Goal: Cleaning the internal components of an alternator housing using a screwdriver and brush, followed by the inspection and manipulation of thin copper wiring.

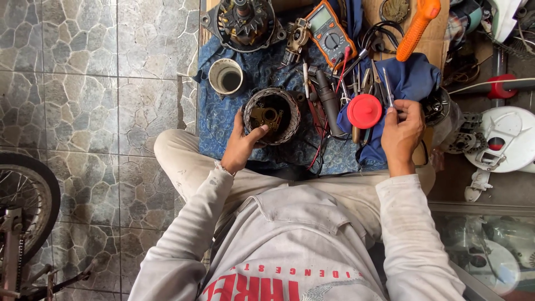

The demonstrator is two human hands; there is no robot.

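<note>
At centre of the frame, on a blue patterned cloth, stands a round stator housing; the left hand grips its rim. Right of centre, the right hand pinches a thin metal tool beside a red cap.

Both arms reach forward, elbows bent, long pale sleeves. Left hand cupped, fingers curled in a grip, thumb out. Right hand raised, fingertips pinched together.

The person is wearing a pale grey long-sleeved hoodie with red lettering; light, stained trousers; a thin bracelet.
</note>
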